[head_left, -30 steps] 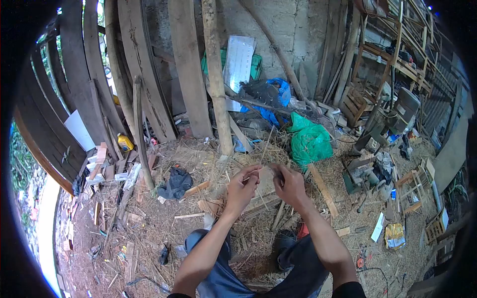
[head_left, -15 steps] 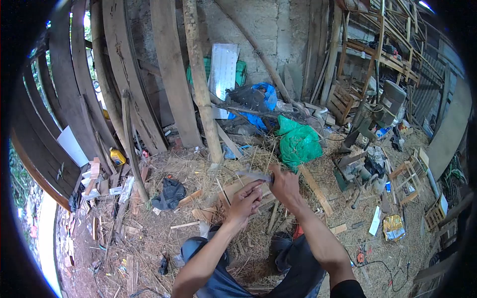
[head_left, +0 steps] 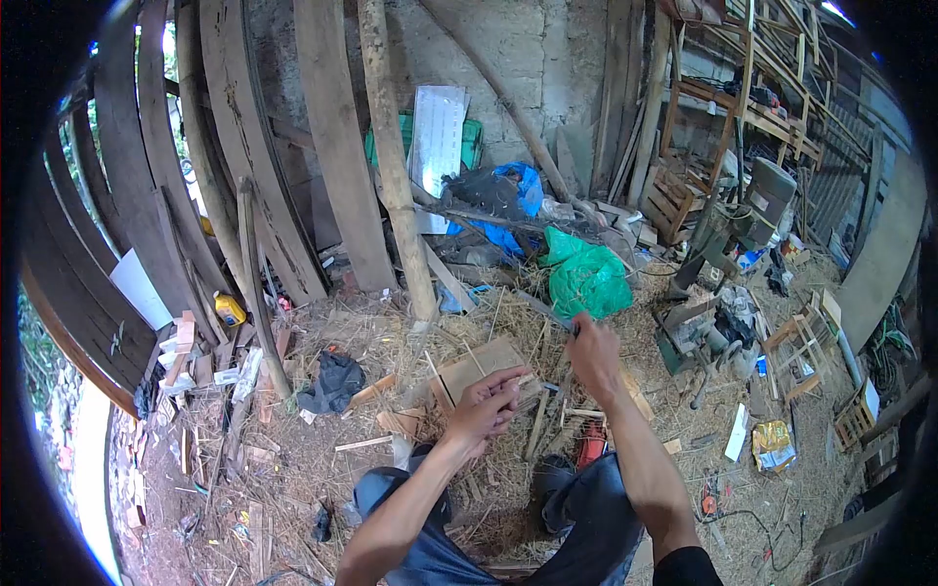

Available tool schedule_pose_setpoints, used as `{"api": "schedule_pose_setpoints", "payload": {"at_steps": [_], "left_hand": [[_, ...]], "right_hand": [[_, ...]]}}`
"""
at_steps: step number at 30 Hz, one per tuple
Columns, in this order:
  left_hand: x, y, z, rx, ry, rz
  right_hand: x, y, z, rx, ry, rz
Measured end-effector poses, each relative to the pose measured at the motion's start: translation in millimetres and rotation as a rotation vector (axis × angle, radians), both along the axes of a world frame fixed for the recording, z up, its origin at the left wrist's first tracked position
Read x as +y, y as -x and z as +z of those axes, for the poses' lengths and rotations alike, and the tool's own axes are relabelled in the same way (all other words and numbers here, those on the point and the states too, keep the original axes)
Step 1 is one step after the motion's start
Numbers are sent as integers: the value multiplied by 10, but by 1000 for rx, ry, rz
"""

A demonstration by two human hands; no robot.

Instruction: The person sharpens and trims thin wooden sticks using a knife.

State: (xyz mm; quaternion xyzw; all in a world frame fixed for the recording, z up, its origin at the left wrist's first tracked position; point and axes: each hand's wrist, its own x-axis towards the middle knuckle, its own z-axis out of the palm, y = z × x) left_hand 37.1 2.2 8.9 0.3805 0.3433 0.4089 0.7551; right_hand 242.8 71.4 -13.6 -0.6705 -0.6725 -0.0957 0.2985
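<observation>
My left hand [head_left: 485,412] is closed in a pinch, with the pale end of a thin wooden stick [head_left: 527,379] showing past the fingertips. Most of that stick is hidden by the fingers. Up and to the right, my right hand [head_left: 595,357] grips the dark handle of a knife [head_left: 543,308]. Its grey blade points up and left, apart from the left hand, in front of the green plastic bag. Behind the left hand lies a flat wooden board [head_left: 477,365] on the littered ground.
A green plastic bag [head_left: 587,277] lies just beyond the knife. A wooden pole [head_left: 395,186] stands ahead, with a black bag [head_left: 333,382] to its left. A red tool [head_left: 591,441] rests by my right knee. Wood scraps and shavings litter the ground.
My right hand has moved right and slightly down, carrying the knife away from the left hand. The blade now points more steeply up. My left hand has shifted slightly down.
</observation>
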Motion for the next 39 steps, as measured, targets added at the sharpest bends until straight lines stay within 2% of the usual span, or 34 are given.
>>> {"api": "schedule_pose_setpoints", "payload": {"at_steps": [2, 4, 7, 12, 14, 17, 21, 23, 24, 30, 32, 37, 39], "left_hand": [[38, -5, -2, 31, -47, -71], [44, -54, -27, 26, -29, -38], [-6, -40, 85, 2, -27, 15], [-240, 68, 162, -12, -52, 13], [-368, 106, 237, -121, 0, -25], [-661, 121, 262, -93, -19, -120], [-746, 201, 273, -232, 108, -111], [-850, 206, 299, -248, 19, -119], [-897, 184, 293, -210, 21, -44], [-930, 251, 277, -267, 61, -62], [-1002, 227, 247, -249, 39, -85], [-921, 168, 277, -260, 117, -103], [-892, 150, 280, -249, 19, -133]], "right_hand": [[-102, 31, -19, -8, 32, 31], [-176, 213, -62, -45, 60, 235], [-371, 410, 117, -45, 94, 298], [-592, 482, 375, -73, 163, 296], [-618, 452, 373, -17, 79, 194], [-657, 314, 445, -39, -47, 170], [-1005, 539, 349, -169, 200, 332], [-1191, 597, 477, -168, 129, 384], [-1190, 597, 501, -157, 148, 364], [-1073, 518, 523, -106, 171, 287], [-893, 342, 478, -51, 155, 147], [-1080, 486, 514, -179, 244, 251], [-1087, 501, 546, -138, 200, 278]]}}
